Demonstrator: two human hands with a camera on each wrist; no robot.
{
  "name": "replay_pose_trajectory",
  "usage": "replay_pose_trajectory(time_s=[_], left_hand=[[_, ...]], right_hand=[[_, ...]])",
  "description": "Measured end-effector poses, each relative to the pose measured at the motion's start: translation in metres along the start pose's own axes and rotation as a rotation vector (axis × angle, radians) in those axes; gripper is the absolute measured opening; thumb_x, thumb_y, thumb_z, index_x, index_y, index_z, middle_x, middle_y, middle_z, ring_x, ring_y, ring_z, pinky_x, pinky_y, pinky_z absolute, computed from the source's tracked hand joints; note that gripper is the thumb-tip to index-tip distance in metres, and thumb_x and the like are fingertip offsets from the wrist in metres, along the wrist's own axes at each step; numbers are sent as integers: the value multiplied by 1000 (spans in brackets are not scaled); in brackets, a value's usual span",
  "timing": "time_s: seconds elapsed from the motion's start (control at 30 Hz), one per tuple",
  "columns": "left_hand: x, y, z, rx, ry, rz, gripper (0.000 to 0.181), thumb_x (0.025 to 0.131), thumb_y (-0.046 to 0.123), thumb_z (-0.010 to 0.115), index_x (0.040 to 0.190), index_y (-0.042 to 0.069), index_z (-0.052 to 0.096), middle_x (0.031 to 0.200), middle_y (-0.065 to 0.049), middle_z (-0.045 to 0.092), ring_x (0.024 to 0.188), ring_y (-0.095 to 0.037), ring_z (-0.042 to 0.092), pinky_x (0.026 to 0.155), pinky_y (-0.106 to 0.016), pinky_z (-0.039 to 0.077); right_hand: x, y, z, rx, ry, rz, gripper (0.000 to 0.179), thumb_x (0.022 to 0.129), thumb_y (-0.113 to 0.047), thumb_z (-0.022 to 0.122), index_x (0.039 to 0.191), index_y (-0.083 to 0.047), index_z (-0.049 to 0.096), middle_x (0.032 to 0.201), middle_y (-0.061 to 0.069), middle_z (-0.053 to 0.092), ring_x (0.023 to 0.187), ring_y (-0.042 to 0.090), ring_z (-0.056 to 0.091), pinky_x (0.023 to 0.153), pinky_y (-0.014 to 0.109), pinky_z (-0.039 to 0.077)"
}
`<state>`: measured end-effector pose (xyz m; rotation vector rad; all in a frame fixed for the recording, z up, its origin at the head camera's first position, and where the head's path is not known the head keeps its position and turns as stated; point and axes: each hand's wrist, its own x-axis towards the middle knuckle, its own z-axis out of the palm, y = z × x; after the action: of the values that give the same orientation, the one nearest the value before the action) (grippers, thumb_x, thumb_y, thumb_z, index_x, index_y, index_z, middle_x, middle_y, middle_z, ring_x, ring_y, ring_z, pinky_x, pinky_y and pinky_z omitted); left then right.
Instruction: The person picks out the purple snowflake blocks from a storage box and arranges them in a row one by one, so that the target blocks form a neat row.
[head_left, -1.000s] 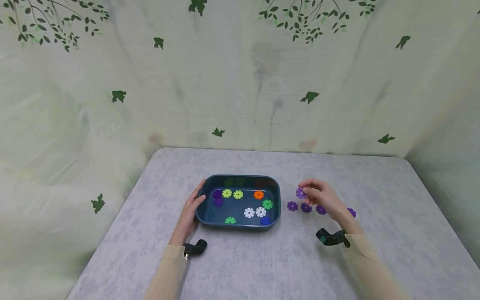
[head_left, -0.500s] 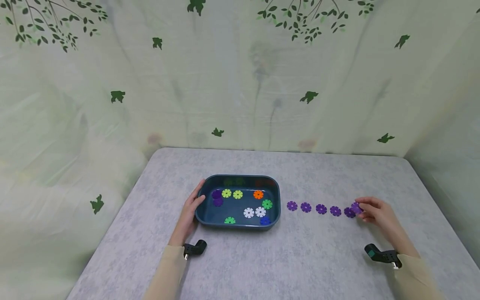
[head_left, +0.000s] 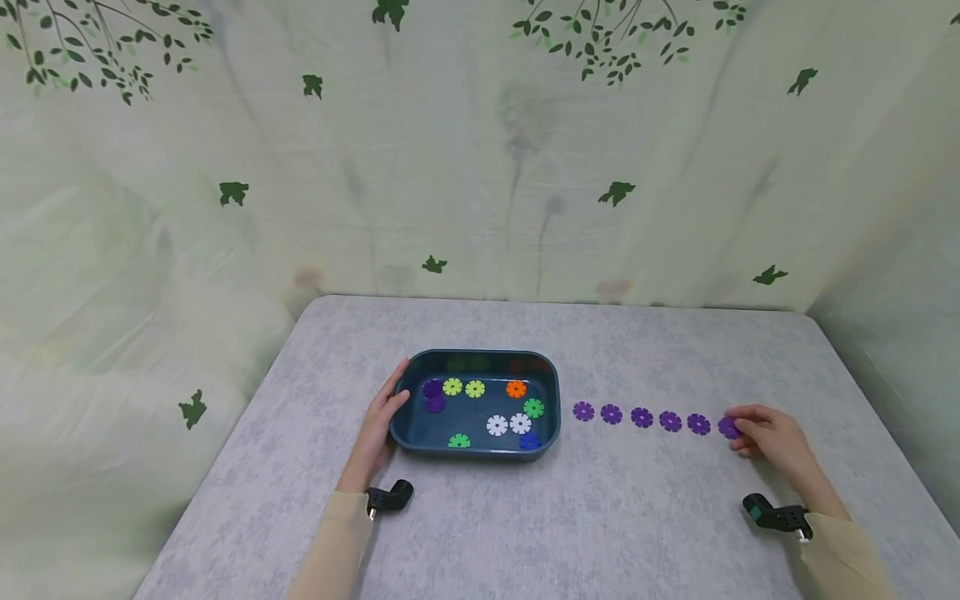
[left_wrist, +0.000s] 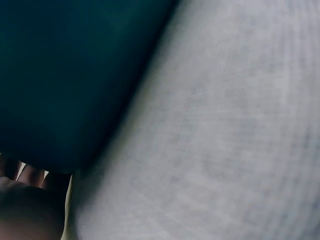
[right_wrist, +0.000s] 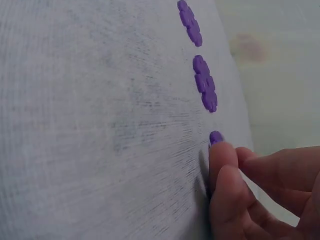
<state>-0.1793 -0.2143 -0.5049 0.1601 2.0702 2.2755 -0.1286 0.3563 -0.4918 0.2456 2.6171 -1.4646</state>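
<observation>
My left hand (head_left: 375, 425) holds the left end of a dark blue-green tray (head_left: 480, 452), thumb at the rim and fingers along the outer wall. In the left wrist view, the tray's wall (left_wrist: 70, 75) fills the upper left, with fingertips (left_wrist: 31, 175) below it. My right hand (head_left: 772, 437) pinches a purple notched plastic disc (head_left: 727, 427) at the right end of a row. The right wrist view shows that disc (right_wrist: 215, 136) mostly hidden behind the fingertips, low over the table. Several matching purple discs (head_left: 642, 417) lie flat in line to its left.
In the tray lie loose notched discs: purple (head_left: 435, 404), yellow (head_left: 475, 389), orange (head_left: 516, 389), green (head_left: 533, 407), white (head_left: 497, 425) and blue (head_left: 529, 441). A leaf-patterned curtain (head_left: 480, 167) hangs behind the grey table (head_left: 525, 533).
My right hand has carried a purple disc rightward from above the row's left part to its right end and lowered it there. My left hand and the tray have stayed put.
</observation>
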Motion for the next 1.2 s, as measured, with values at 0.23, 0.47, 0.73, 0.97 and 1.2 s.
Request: replay_pose_trajectory(time_s=[0.23,0.47,0.73,0.97,1.2], left_hand=[[-1,0,-1,8,7,5,51,102,18,46,151,22,33,155,7,25,142,-10,13,114,-42,7],[-1,5,1,-11,1,-18,52,102,15,46,152,20,31,156,5,23,143,-10,11,114,-42,5],[-1,8,4,-12,12,-30,51,102,16,47,151,20,32,155,5,25,142,-10,13,114,-41,6],[-8,23,8,-3,4,-42,52,102,12,44,152,15,29,157,1,22,143,-13,11,114,-42,6],[-4,14,3,-23,1,-32,52,103,10,42,152,16,29,157,3,22,143,-11,12,114,-39,7]], right_hand=[[4,-19,6,-18,24,-10,41,103,-21,43,126,13,49,104,22,58,66,14,62,58,25,53],[15,-55,26,182,-84,-110,47,102,-27,47,130,11,45,112,18,56,74,14,62,68,25,54],[27,-112,83,308,-229,-177,42,101,-22,50,128,11,47,111,26,53,78,18,62,73,28,54],[35,-159,140,387,-372,-208,35,100,-16,50,124,9,52,110,29,53,77,24,61,72,30,54],[35,-198,197,433,-509,-213,33,99,-14,52,122,9,54,102,15,60,73,21,61,72,37,55]])
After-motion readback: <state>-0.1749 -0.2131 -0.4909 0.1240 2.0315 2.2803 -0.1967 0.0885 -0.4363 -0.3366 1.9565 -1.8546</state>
